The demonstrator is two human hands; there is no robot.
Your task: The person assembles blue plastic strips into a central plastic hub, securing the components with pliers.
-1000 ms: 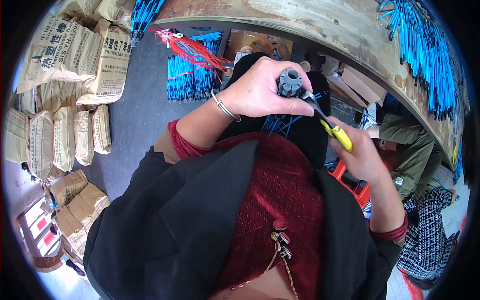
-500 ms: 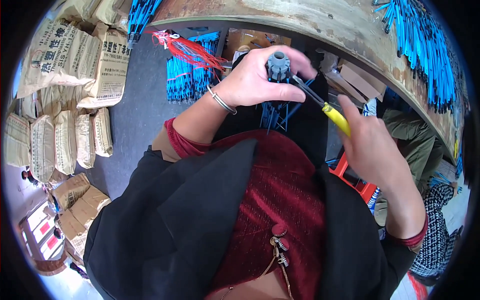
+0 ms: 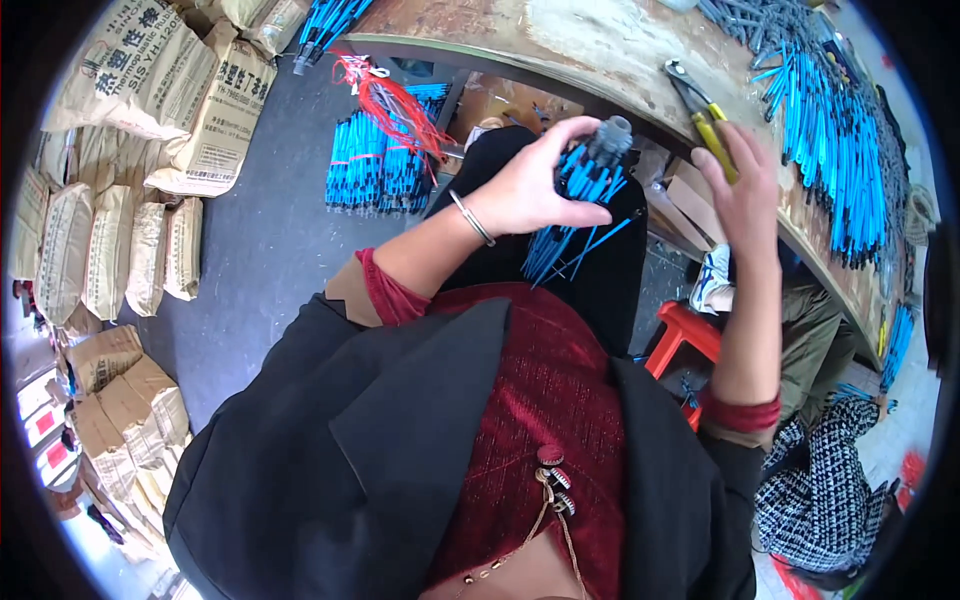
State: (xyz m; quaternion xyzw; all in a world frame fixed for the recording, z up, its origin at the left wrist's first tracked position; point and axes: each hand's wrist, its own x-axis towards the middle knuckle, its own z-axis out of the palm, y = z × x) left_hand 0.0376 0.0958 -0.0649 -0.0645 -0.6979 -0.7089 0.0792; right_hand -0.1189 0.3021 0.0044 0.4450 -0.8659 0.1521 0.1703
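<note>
My left hand [image 3: 535, 185] is curled round a bundle of thin blue sticks with black ends [image 3: 590, 180], topped by a ribbed grey plastic piece [image 3: 612, 138]. More blue sticks [image 3: 548, 255] hang below that hand over my lap. On the bench at the right lies a pair of yellow-handled pliers [image 3: 705, 128], jaws pointing away from me and handles spread. My right hand [image 3: 745, 190] is at the handle end, fingers stretched and thumb apart, with one handle between them. It does not look closed on the handle.
The worn wooden bench [image 3: 600, 45] crosses the top and right, bearing blue stick bundles [image 3: 825, 150] and grey parts [image 3: 745, 20]. Tied blue bundles [image 3: 365, 165] and red strands [image 3: 395, 110] sit lower left of it. Paper sacks [image 3: 215, 130] stand left; a red stool [image 3: 680, 335] and a seated person [image 3: 825, 480] are right.
My right hand has carried the pliers from beside the grey piece up to the bench and its fingers have loosened. My left hand, with the bundle, has shifted slightly right and tilted.
</note>
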